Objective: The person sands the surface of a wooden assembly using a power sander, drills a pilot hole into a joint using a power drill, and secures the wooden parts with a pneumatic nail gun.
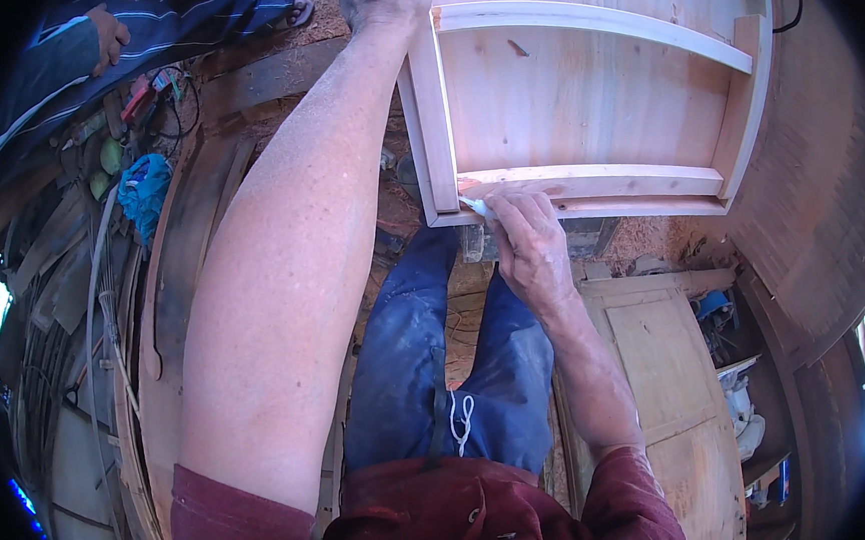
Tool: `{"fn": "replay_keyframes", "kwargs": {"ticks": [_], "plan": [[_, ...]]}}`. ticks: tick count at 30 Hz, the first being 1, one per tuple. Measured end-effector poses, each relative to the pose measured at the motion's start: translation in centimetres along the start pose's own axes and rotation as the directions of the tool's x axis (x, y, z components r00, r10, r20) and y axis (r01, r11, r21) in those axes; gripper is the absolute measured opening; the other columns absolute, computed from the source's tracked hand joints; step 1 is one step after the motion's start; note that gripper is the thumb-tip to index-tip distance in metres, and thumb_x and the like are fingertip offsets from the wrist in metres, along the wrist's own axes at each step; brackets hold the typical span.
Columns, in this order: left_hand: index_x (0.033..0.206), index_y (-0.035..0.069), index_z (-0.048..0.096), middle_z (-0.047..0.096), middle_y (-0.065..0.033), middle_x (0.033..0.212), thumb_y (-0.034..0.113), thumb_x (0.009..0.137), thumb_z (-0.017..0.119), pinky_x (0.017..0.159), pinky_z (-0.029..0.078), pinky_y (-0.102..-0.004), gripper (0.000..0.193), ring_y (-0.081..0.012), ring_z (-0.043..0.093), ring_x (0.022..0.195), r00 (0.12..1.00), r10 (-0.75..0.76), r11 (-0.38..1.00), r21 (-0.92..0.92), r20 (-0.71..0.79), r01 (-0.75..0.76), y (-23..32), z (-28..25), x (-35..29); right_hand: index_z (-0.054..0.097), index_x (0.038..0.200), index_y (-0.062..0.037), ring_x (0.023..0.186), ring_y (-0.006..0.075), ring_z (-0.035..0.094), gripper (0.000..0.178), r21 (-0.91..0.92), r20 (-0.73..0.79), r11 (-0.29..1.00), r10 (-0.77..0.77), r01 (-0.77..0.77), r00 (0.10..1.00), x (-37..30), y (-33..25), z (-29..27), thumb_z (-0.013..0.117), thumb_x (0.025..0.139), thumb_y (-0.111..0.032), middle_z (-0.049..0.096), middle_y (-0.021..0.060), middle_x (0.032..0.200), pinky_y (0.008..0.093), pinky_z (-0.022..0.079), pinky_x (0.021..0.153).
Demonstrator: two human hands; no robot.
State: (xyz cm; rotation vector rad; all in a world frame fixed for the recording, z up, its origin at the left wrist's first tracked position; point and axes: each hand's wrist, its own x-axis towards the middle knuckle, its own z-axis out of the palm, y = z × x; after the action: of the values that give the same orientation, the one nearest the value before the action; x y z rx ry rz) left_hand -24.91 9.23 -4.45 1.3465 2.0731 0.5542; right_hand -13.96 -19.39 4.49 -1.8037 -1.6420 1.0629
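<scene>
My right hand (531, 248) is closed on a small white glue bottle with a pointed nozzle (476, 207). The nozzle tip is at the lower left inside corner of a pale wooden framed panel (580, 89), where the lower batten (597, 180) meets the left rail (432, 119). My left arm stretches far forward, and my left hand (384, 0) is at the upper part of that rail. The picture's top edge cuts that hand off and its fingers are mostly hidden. Another batten (596, 20) crosses the panel higher up.
A dark wood chip (518, 48) lies on the panel. At the far left another person's hand (110, 40) rests on dark trousers. Boards (189, 237), a blue bag (144, 195) and cables lie on the left. A wooden door-like panel (659, 354) and shelves stand on the right.
</scene>
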Motion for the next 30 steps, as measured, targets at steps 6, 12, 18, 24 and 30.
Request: {"fn": "replay_keyframes", "kwargs": {"ticks": [6, 12, 18, 24, 30], "plan": [[0.124, 0.004, 0.061, 0.068, -0.0308, 0.111, 0.049, 0.106, 0.036, 0.093, 0.047, -0.0559, 0.054, -0.0488, 0.064, 0.108, 0.999, 0.040, 0.998, -0.043, -0.009, -0.041, 0.1, 0.3, -0.7, 0.066, 0.108, 0.0010, 0.099, 0.0355, 0.062, 0.027, -0.056, 0.085, 0.998, 0.017, -0.012, 0.996, -0.2, 0.6, -1.0, 0.066, 0.081, 0.006, 0.067, 0.0153, 0.105, 0.0445, 0.051, 0.088], [0.130, -0.003, 0.058, 0.063, -0.0263, 0.128, 0.047, 0.105, 0.034, 0.104, 0.043, -0.0465, 0.060, -0.0415, 0.059, 0.122, 0.995, 0.015, 1.000, -0.007, 0.102, -0.014, 1.0, -1.3, -1.2, 0.066, 0.113, -0.0001, 0.094, 0.0285, 0.064, 0.024, 0.266, -0.020, 0.962, 0.060, -0.053, 0.998, 0.1, 2.3, -3.1, 0.069, 0.089, -0.002, 0.068, 0.0128, 0.102, 0.0395, 0.052, 0.084], [0.133, -0.004, 0.056, 0.063, -0.0288, 0.127, 0.051, 0.106, 0.028, 0.103, 0.044, -0.0497, 0.067, -0.0452, 0.058, 0.121, 0.997, 0.021, 1.000, 0.004, 0.073, -0.021, 1.8, -1.2, -1.7, 0.068, 0.116, -0.0008, 0.087, 0.0146, 0.062, 0.023, 0.469, -0.638, 0.828, 0.558, -0.307, 0.530, 4.2, 9.4, -12.7, 0.067, 0.097, -0.014, 0.067, 0.0071, 0.100, 0.0307, 0.052, 0.080], [0.131, -0.001, 0.057, 0.066, -0.0255, 0.121, 0.050, 0.107, 0.026, 0.100, 0.047, -0.0471, 0.064, -0.0415, 0.063, 0.114, 0.998, 0.015, 1.000, -0.010, 0.065, -0.015, 1.9, -1.3, -1.6, 0.071, 0.112, 0.0001, 0.090, 0.0138, 0.063, 0.024, 0.225, -0.852, 0.916, 0.350, -0.333, 0.389, 9.4, 16.1, -18.9, 0.072, 0.093, -0.014, 0.071, 0.0059, 0.099, 0.0298, 0.052, 0.081], [0.131, 0.001, 0.057, 0.066, -0.0254, 0.120, 0.052, 0.107, 0.025, 0.099, 0.047, -0.0482, 0.065, -0.0415, 0.063, 0.113, 0.999, 0.031, 0.999, 0.011, 0.035, -0.032, 1.0, -0.9, -1.1, 0.072, 0.106, -0.0006, 0.093, 0.0284, 0.068, 0.024, 0.022, -0.872, 0.893, 0.237, -0.450, 0.429, 10.1, 17.0, -19.3, 0.074, 0.087, -0.016, 0.071, 0.0150, 0.102, 0.0396, 0.054, 0.084]]}}
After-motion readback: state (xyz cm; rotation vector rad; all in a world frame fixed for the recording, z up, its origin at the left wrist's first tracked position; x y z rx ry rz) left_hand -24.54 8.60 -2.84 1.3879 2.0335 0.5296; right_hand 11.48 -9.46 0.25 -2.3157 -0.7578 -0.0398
